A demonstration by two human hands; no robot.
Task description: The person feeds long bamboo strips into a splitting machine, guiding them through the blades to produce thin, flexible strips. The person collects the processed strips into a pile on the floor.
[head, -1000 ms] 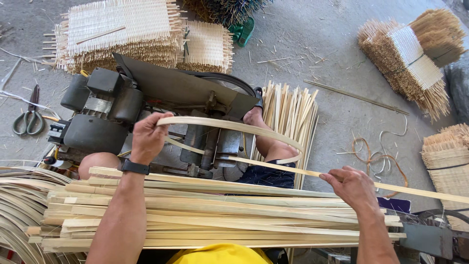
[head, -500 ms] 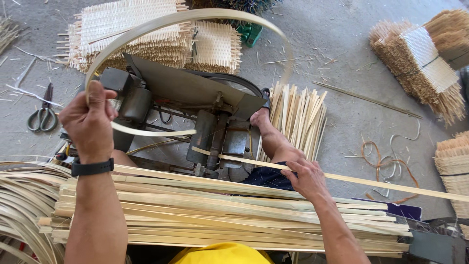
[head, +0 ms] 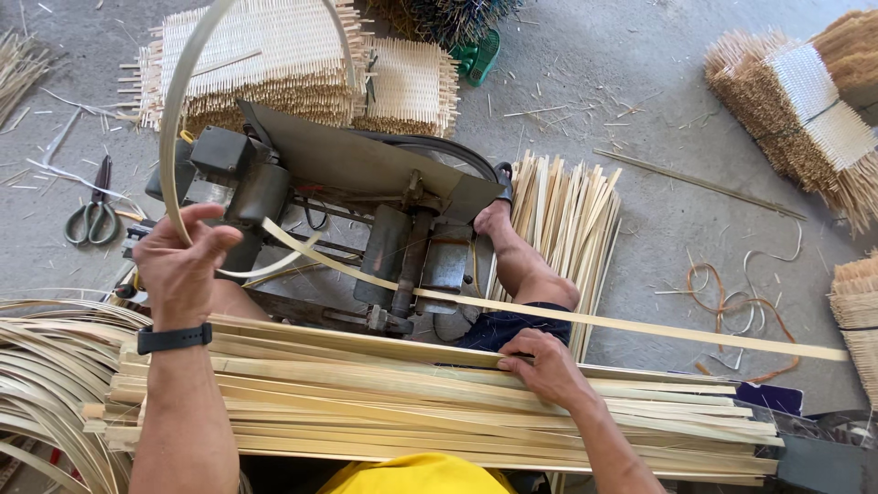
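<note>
My left hand [head: 183,265] grips a thin bamboo strip [head: 174,119] that arcs up and over in a wide loop above the grey splitting machine [head: 366,174]. A second straight bamboo slat [head: 640,325] runs from the machine out to the right. My right hand [head: 544,366] rests with fingers spread on the stack of bamboo slats [head: 412,402] lying across my lap, touching its top slats. My leg and bare foot [head: 512,247] stretch beside the machine.
Scissors [head: 91,215] lie on the concrete at left. Woven bamboo mats [head: 274,55] sit behind the machine, stick bundles [head: 796,110] at right, short cut slats [head: 567,220] by my foot, curled thin strips [head: 46,384] at lower left, loose shavings [head: 741,293] at right.
My left hand lifted the thin strip up and left, so it now bows into a tall loop. My right hand let go of the straight slat and came down onto the stack.
</note>
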